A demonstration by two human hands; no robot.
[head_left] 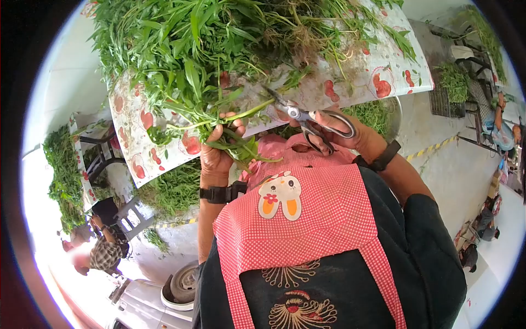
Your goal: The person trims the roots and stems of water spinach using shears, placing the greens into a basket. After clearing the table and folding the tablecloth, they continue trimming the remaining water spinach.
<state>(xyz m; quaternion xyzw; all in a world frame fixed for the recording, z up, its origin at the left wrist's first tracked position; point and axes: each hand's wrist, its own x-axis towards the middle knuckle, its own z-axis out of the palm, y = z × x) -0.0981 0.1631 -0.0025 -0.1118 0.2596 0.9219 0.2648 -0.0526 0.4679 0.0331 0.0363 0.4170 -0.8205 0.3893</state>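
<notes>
My left hand (216, 156) is closed around a green leafy stem (249, 112), whose leaves hang over the fingers. In my right hand (356, 134) is a pair of scissors (295, 113), with fingers through the dark handles. The blades are parted and point left, right at the cut-looking end of the stem. Both hands are close in front of the red checked apron (329, 203), at the table's near edge. Beyond them a big heap of long-leaved greens (164, 44), some with brown roots, covers much of the fruit-print tablecloth (378, 82).
More greens (175, 189) lie low beyond the table's left edge. At right, a dark crate (446, 104) holds greens. One person (109, 249) sits at far left, another (501, 129) at far right. A vehicle wheel (183, 282) shows at lower left.
</notes>
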